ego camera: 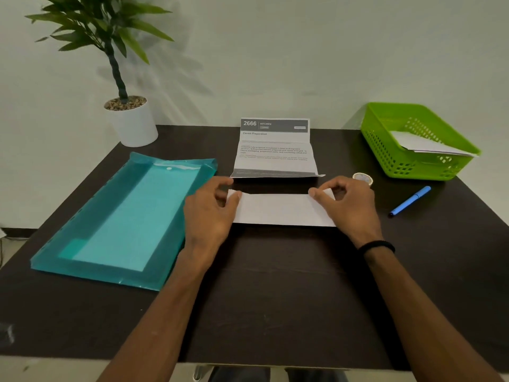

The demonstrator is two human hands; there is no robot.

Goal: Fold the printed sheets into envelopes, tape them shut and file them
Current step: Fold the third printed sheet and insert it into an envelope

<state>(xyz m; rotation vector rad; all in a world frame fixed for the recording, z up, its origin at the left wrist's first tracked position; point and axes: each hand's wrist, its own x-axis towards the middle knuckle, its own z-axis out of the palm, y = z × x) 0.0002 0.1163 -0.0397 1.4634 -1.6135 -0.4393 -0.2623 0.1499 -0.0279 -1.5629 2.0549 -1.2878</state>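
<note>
both hands, left point(212, 213) and right point(348, 204), pinch the folded sheet's point(281, 209) far corners.

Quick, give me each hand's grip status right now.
Left hand: pinching the left end of the folded sheet.
Right hand: pinching its right end corner.

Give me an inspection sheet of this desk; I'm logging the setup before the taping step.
Surface: dark table.
Job's things: folded white sheet flat; printed sheet creased, beyond it; tape roll; teal folder; green basket holding paper.
Clutter: blue pen; potted plant.
Hands: left hand and right hand pinch the folded sheet's upper corners.
Cables: nothing seen.
Surroundings: pale wall.
</note>
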